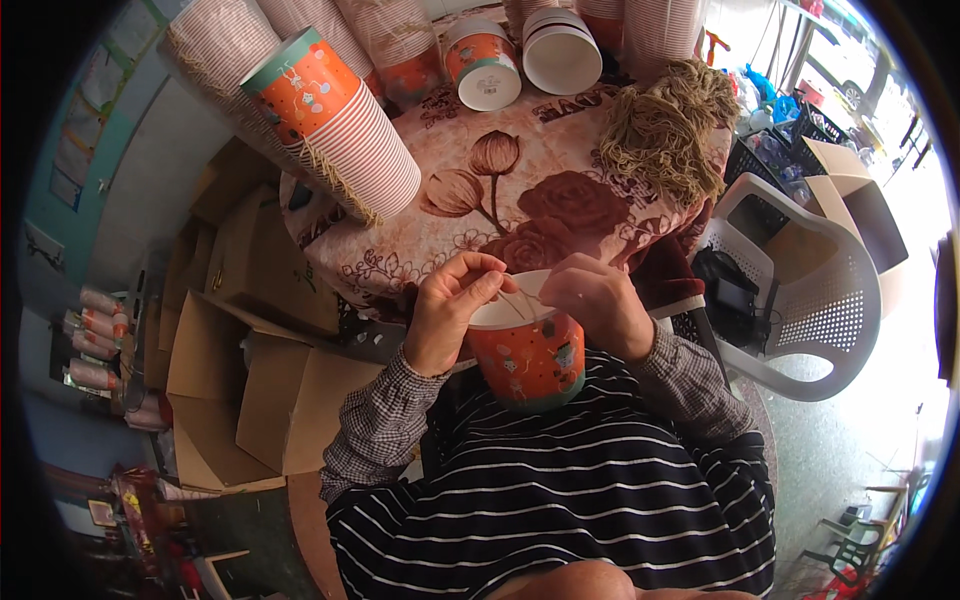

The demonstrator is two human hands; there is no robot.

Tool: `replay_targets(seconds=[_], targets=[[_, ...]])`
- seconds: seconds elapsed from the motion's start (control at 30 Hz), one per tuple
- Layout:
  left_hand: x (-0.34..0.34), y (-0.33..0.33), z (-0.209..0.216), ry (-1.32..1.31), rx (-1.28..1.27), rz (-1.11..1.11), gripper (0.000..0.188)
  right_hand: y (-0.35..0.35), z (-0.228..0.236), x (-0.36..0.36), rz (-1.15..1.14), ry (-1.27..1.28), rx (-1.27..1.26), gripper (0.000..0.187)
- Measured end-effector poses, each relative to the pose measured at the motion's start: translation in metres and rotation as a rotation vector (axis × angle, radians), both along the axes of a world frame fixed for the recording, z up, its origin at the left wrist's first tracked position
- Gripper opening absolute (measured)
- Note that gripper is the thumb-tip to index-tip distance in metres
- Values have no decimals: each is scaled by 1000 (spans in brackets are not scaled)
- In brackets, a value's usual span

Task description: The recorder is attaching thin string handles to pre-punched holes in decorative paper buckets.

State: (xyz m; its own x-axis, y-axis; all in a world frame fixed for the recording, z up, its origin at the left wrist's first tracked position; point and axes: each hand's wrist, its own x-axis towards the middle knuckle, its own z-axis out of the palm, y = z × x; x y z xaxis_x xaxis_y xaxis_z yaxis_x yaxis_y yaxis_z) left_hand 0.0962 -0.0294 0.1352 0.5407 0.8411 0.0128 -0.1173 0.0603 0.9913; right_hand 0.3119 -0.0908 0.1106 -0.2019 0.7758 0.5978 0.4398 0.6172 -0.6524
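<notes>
An orange paper bucket [527,362] with a green base and white inside rests on my lap against the striped clothing. Across its open mouth runs a thin tan string [518,303]. My left hand [452,308] pinches the string between thumb and forefinger at the bucket's left rim. At the right rim my right hand [602,308] is closed over the string's other part, its fingertips partly blurred. A tangled heap of tan string [668,135] lies on the table's right side.
Stacked paper buckets [345,130] lean at the table's left, with more buckets [561,52] at the back. A flowered cloth covers the round table [440,240]. Open cardboard boxes [240,400] stand at left; a grey plastic chair [810,290] holding a black bag [735,295] stands right.
</notes>
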Motion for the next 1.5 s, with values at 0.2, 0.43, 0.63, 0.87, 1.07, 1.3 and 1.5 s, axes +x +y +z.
replay_targets(seconds=[0.2, 0.43, 0.63, 0.87, 1.07, 1.3, 1.5], targets=[[11, 0, 9, -115, -189, -48, 13, -5, 0, -10, 154, 227, -119, 4], [14, 4, 7, -215, -218, -122, 14, -2, 4, -7, 97, 516, -350, 5], [20, 4, 6, -159, -234, -80, 15, 10, 9, -8, 91, 370, -54, 6], [13, 6, 1, -135, -195, -205, 17, 22, 11, -11, 101, 397, -118, 5], [12, 7, -2, -89, -156, -158, 17, 26, 8, -17, 45, 418, -202, 7], [13, 0, -2, -68, -63, -119, 14, 20, 15, -21, 17, 460, -308, 14], [13, -4, -8, -169, -33, -13, 10, 8, 18, -19, 121, 544, -581, 36]])
